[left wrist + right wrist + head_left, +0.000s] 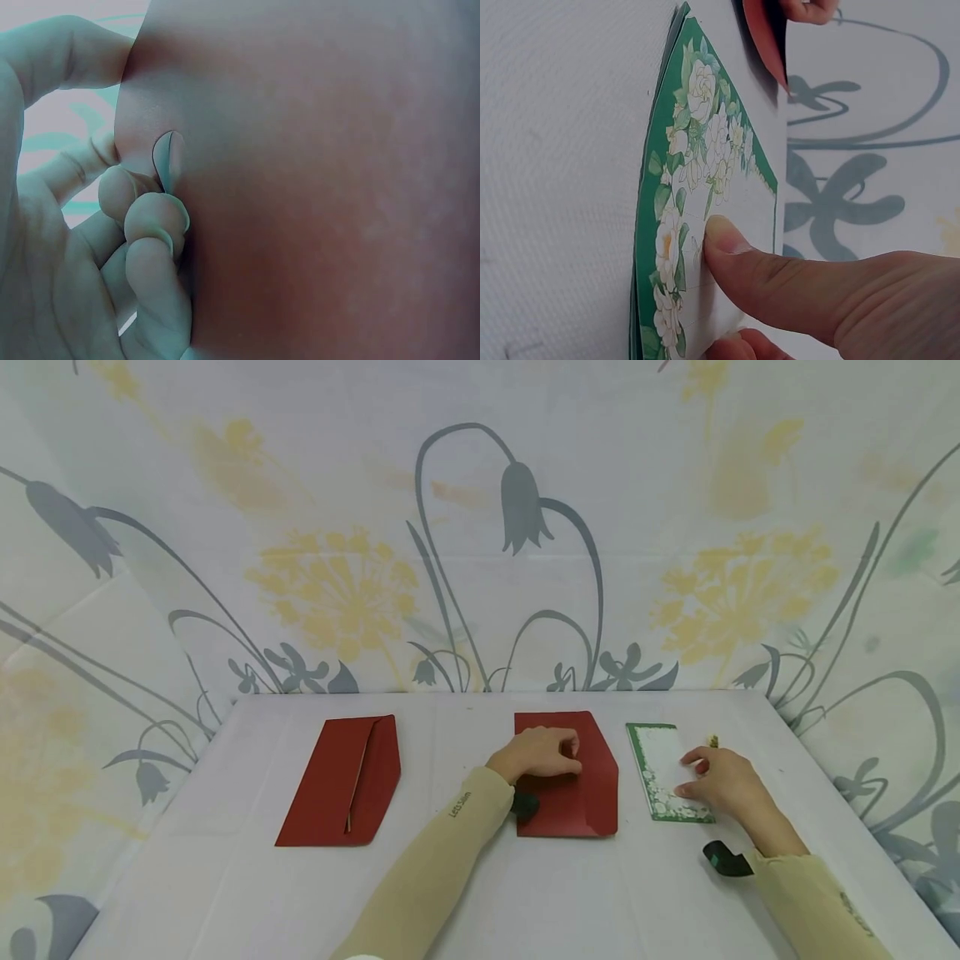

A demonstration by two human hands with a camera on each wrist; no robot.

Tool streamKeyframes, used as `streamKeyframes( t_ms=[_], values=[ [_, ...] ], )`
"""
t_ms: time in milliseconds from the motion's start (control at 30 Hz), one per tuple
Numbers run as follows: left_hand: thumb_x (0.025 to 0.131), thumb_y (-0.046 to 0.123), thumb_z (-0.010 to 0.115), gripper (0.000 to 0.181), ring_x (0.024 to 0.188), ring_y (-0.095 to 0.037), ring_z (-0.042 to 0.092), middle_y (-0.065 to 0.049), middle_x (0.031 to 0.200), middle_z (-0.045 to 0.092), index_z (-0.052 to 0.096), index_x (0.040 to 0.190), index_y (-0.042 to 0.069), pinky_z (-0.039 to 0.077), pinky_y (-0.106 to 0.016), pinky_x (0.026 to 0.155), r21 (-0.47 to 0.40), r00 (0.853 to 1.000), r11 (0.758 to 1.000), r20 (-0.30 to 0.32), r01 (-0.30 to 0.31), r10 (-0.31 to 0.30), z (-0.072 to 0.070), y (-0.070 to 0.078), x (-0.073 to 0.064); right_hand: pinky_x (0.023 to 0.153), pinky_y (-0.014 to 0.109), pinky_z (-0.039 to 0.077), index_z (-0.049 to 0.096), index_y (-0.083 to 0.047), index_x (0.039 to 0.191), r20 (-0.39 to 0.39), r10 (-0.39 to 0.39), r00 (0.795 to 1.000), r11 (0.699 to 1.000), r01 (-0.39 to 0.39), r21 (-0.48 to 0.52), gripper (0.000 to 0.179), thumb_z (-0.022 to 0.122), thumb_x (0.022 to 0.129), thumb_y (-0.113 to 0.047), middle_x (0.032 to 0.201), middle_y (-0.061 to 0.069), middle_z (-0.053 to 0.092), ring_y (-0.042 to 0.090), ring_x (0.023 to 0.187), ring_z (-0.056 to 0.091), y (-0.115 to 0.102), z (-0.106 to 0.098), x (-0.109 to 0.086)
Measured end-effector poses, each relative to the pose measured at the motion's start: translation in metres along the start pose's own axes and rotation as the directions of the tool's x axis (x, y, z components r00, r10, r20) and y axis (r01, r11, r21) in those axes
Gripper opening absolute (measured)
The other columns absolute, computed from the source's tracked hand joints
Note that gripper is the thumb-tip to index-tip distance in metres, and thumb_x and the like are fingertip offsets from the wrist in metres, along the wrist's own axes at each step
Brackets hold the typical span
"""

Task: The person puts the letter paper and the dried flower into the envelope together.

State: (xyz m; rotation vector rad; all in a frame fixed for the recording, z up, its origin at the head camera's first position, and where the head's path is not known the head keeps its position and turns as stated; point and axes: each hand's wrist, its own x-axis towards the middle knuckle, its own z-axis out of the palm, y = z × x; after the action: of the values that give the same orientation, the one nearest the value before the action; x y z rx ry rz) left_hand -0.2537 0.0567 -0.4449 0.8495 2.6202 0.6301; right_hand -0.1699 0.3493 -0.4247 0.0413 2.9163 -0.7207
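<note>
In the head view, a person's left hand (536, 753) is over the middle red envelope (566, 817), which lies on the white-covered desk (562, 902) with its flap to the right. Another red envelope (330, 785) lies well apart to the left. The flower card (660, 764), white with a green border, lies to the right of the middle red envelope, a gap of cloth between them. The right hand (727, 781) is at the card's right side, thumb and forefinger tips apart. A black device (727, 860) shows below that wrist, and a patterned cloth (645, 460) rises behind.

In the left wrist view, the left hand grips the middle red envelope by an edge: thumb and forefinger pass behind it, the other fingers curl in front. The red surface fills most of the view, blurred.

In the right wrist view, the right hand's thumb touches the face of the flower card, its other fingers bent below; whether they pinch the card I cannot tell. Part of the middle red envelope shows at the top, fingers beside it
</note>
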Motion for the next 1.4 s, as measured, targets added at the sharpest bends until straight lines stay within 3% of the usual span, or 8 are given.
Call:
streamKeyframes(
  t_ms=[233,633,1400],
  values=[
    [0.088,0.038,0.065,0.016,0.068,-0.009,0.051,0.006,0.075,0.053,0.055,0.093,0.027,0.038,-0.025,0.059,0.011,1.000,1.000,-0.005,-0.011,0.011,0.0004,-0.0004,0.0004,0.073,0.050,0.045,0.065,0.003,0.108,0.004,0.027,1.000,1.000,-0.027,0.016,0.046,0.085,0.076,-0.022,0.101,0.024,0.061,0.039,0.089,0.056,-0.0019,-0.0025,-0.0011],
    [0.088,0.038,0.066,0.016,0.069,-0.009,0.051,0.007,0.077,0.054,0.056,0.093,0.027,0.039,-0.025,0.060,-0.009,1.000,1.000,-0.006,-0.005,0.005,0.0022,-0.0022,0.0014,0.076,0.051,0.044,0.065,0.002,0.113,0.040,0.062,0.997,0.995,-0.065,0.072,0.048,0.085,0.077,-0.023,0.105,0.025,0.057,0.039,0.092,0.052,0.0019,-0.0016,0.0009],
    [0.088,0.038,0.066,0.016,0.070,-0.008,0.051,0.008,0.078,0.055,0.056,0.093,0.027,0.039,-0.025,0.060,-0.014,1.000,1.000,-0.006,0.009,-0.009,-0.0011,0.0008,-0.0012,0.075,0.052,0.045,0.063,0.004,0.117,0.011,0.066,0.998,0.995,-0.067,0.077,0.049,0.084,0.079,-0.019,0.108,0.029,0.057,0.042,0.093,0.053,0.0031,0.0026,0.0021]
  ],
)
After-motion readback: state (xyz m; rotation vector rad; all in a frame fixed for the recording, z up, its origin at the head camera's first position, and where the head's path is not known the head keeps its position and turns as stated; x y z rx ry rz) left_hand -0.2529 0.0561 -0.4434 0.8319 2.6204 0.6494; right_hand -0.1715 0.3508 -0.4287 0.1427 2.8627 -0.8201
